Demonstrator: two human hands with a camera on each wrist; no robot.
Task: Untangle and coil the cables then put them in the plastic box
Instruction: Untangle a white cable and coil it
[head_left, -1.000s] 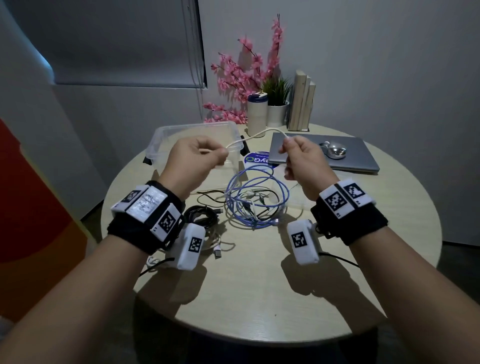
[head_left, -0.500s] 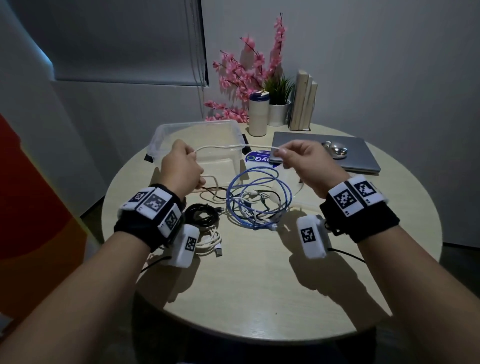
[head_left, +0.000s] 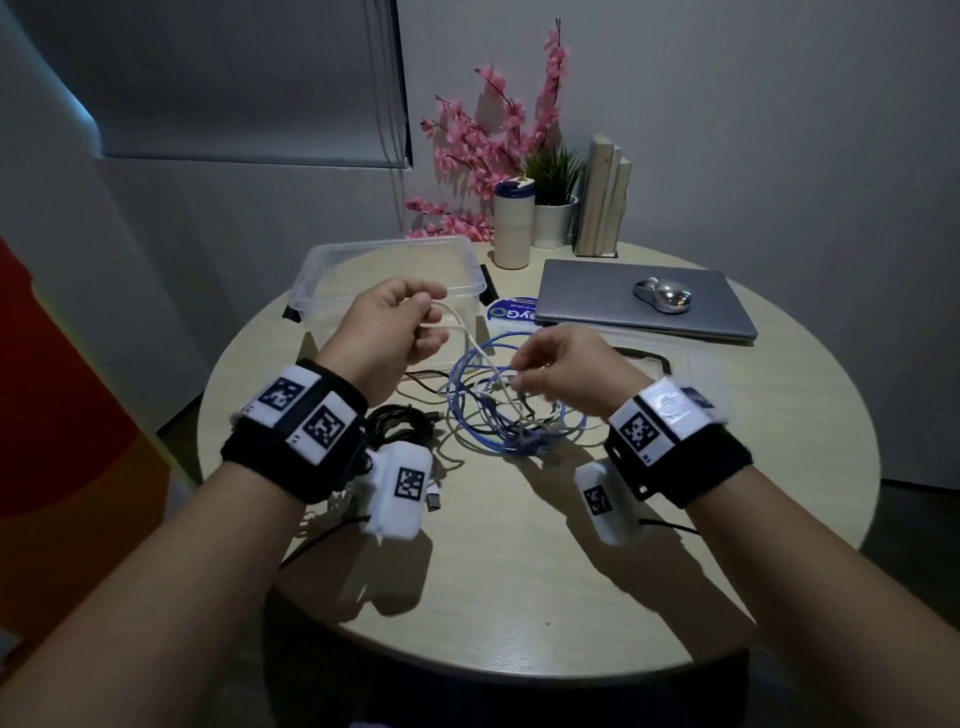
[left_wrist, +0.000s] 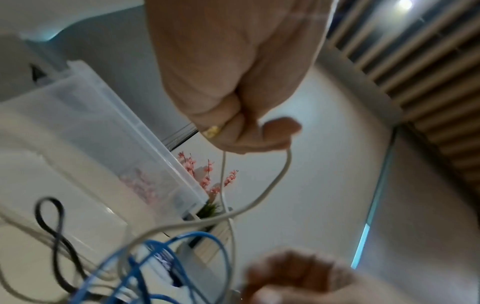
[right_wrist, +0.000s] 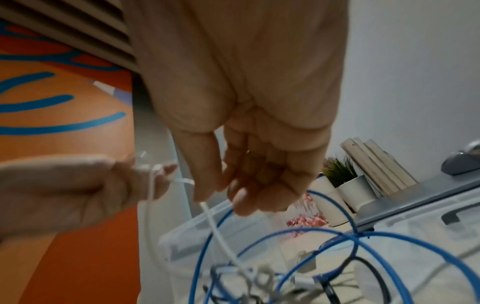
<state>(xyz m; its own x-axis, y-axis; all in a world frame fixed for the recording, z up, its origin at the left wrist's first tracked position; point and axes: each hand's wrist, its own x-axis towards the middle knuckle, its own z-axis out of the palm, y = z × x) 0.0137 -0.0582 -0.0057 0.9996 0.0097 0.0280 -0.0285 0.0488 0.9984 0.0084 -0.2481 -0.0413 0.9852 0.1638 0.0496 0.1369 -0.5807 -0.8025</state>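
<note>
Nearest: black coiled cable (head_left: 402, 423) and a loose USB plug (head_left: 434, 500) on the round worktop (head_left: 519, 571), just beside the left wrist. Next out, tangle of blue cable (head_left: 485, 441) with thin black and white leads threaded through, mid-worktop, between both hands. Right hand (head_left: 563, 366) low over the tangle, fingers (right_wrist: 207, 185) curled down and pinching the white cable (head_left: 470, 340) at thumb and forefinger, per right wrist view. Left hand (head_left: 389, 327) raised higher, fingers (left_wrist: 278, 131) curled round a small loop of the same white cable; two strands hanging down from the fist into the blue loops. Handling, as judgement: white cable light, limp, thin, smooth jacket, likely to slip through a loose pinch; best held near the plug end or at the formed loop, not tugged hard, since snagged under blue loops. Blue cable springier, likely to hold its coil. Plastic box (head_left: 322, 270) clear, lidless, nothing visible inside, just behind left hand. Further back: round sticker (head_left: 511, 314), closed laptop (head_left: 727, 306) with shiny mouse (head_left: 662, 296), tumbler (head_left: 511, 223), potted plant (head_left: 553, 182), pink flowers (head_left: 488, 140), upright books (head_left: 602, 197). Dim room, grey walls, blind at left.
</note>
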